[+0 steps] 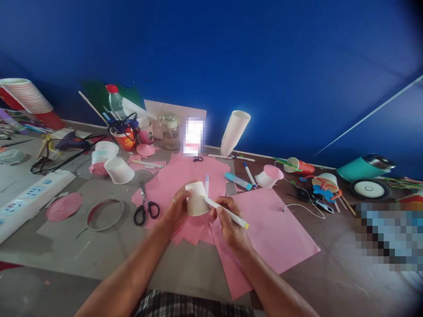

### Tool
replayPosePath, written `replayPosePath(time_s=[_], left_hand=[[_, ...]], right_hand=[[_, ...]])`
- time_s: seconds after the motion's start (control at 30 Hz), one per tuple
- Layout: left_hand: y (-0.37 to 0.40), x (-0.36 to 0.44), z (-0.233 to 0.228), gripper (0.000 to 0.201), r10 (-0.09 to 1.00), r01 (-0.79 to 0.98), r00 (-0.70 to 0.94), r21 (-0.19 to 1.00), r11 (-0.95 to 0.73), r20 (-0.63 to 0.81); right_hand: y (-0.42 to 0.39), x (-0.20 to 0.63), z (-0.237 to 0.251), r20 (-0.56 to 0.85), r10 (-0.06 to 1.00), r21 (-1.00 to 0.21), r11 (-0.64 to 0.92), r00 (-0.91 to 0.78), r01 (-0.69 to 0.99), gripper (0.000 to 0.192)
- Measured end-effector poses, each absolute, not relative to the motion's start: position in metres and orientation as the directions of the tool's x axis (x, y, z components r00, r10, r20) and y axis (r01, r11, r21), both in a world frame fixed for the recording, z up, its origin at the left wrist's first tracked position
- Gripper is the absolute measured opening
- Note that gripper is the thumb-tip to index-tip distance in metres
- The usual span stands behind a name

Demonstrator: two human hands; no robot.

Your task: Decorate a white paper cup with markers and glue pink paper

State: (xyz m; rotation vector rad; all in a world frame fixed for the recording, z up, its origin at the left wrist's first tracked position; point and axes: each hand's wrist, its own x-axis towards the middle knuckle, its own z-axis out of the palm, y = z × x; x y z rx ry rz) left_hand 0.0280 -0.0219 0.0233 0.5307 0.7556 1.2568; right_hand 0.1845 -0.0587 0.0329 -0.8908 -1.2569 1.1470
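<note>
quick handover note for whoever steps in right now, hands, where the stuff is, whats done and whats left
Left hand: holds a white paper cup upside down over the pink paper.
Right hand: grips a white marker with a yellow end, tip against the cup's side.
Nearby: black scissors left of the cup, a blue marker and a stack of white cups further back, another cup capped with a pink disc to the right.
Done: pink circles are already cut, one lies at the left.
Left: no marks show on the held cup, and it has no pink piece on it yet.
</note>
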Motion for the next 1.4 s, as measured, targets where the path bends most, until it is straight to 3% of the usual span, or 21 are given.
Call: replayPosePath(time_s=[0.73,1.13,1.4], left_hand=[[-0.021,0.026,0.022,0.037,0.966,-0.662,0.142,0.705,0.255,-0.216],[-0.022,0.027,0.024,0.039,0.967,-0.677,0.144,0.691,0.253,-0.212],[-0.023,0.027,0.028,0.041,0.964,-0.662,0.143,0.702,0.263,-0.226]], right_hand=[[-0.057,0.189,0.023,0.234,0.968,-0.948,0.208,-0.086,-0.239,0.021],[-0.054,0.189,0.017,0.196,0.981,-0.936,0.185,-0.009,-0.3,0.019],[-0.055,0.188,0.025,0.201,0.978,-0.954,0.184,-0.05,-0.238,0.023]])
